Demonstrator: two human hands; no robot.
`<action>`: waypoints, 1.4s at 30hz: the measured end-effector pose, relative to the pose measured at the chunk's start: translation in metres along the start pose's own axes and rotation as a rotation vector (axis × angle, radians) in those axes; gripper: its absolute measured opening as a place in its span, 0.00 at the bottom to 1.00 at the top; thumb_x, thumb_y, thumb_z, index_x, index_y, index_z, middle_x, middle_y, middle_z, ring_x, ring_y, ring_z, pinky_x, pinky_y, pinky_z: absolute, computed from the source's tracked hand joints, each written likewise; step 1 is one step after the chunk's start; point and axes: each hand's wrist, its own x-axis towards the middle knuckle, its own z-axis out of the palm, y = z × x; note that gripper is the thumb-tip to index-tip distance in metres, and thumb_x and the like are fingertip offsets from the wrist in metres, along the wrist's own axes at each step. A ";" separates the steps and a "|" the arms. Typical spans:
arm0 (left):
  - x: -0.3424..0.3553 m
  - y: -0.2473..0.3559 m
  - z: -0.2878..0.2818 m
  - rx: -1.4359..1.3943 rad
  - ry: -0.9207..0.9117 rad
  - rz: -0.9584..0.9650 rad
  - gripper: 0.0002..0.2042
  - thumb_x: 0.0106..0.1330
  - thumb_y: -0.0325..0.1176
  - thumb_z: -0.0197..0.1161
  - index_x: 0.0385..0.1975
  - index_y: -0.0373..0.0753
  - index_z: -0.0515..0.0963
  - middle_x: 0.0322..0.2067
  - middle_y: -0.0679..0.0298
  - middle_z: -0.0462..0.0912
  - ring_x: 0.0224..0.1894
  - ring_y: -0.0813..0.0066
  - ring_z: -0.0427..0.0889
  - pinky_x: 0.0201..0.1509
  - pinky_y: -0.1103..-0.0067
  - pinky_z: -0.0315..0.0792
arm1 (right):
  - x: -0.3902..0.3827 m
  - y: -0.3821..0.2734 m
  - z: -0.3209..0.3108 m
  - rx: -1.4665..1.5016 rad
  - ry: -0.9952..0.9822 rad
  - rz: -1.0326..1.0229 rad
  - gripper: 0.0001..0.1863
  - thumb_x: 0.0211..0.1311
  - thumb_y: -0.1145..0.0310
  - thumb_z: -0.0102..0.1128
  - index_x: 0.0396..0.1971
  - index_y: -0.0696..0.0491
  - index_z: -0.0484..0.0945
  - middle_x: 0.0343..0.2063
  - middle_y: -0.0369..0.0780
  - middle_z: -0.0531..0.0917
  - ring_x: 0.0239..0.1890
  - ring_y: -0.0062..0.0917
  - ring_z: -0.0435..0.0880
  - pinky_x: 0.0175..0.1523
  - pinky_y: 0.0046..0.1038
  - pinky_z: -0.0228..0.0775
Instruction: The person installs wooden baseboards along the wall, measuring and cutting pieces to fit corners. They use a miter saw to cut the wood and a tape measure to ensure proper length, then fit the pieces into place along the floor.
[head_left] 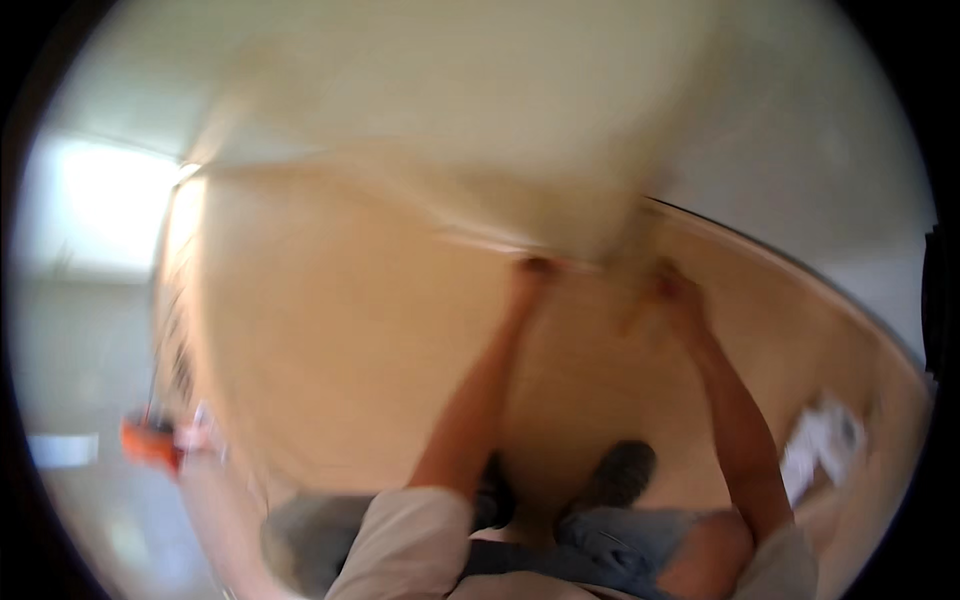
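Note:
A large cream-coloured sheet (480, 90) rises in front of me, its lower edge crumpled and smeared by motion; its material I cannot make out. At that lower edge my left hand (535, 275) is closed, apparently pinching it. Further right, my right hand (680, 290) is also closed, beside the sheet's blurred yellowish corner (635, 265), which it seems to grip. The fingertips of both hands are partly hidden by blur. Both arms reach forward over a broad tan board-like surface (340, 350).
My shoes (620, 473) and bent knees are close below. A white crumpled item (825, 445) lies at the right. To the left is an orange and black object (150, 440), past the tan surface's edge. A dark-edged grey surface (840, 200) stretches along the far right.

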 end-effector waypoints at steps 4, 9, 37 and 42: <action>-0.027 0.057 0.062 -0.297 -0.081 -0.194 0.15 0.73 0.43 0.60 0.41 0.37 0.83 0.38 0.62 0.86 0.44 0.71 0.86 0.53 0.71 0.80 | -0.011 0.043 -0.020 -0.218 -0.048 0.068 0.11 0.58 0.62 0.58 0.37 0.52 0.81 0.31 0.48 0.85 0.37 0.45 0.85 0.42 0.45 0.75; -0.031 0.090 0.061 -0.077 -0.073 -0.231 0.20 0.73 0.48 0.60 0.44 0.33 0.83 0.35 0.65 0.84 0.34 0.78 0.80 0.38 0.78 0.73 | -0.026 0.036 -0.022 -0.111 -0.007 0.155 0.08 0.60 0.62 0.57 0.35 0.49 0.79 0.29 0.47 0.84 0.35 0.46 0.84 0.38 0.48 0.73; -0.096 0.080 0.119 0.240 -0.269 0.084 0.26 0.79 0.50 0.45 0.42 0.27 0.77 0.39 0.51 0.79 0.40 0.55 0.76 0.46 0.67 0.72 | -0.060 0.045 -0.036 -0.098 0.049 0.235 0.11 0.58 0.62 0.59 0.37 0.50 0.82 0.31 0.46 0.86 0.38 0.43 0.86 0.41 0.47 0.76; -0.103 0.034 0.120 0.350 -0.332 0.472 0.24 0.80 0.48 0.42 0.45 0.33 0.80 0.41 0.55 0.83 0.42 0.60 0.80 0.47 0.65 0.74 | -0.045 0.045 -0.023 -0.129 0.107 0.194 0.12 0.54 0.59 0.59 0.32 0.51 0.83 0.30 0.47 0.86 0.37 0.46 0.86 0.39 0.48 0.76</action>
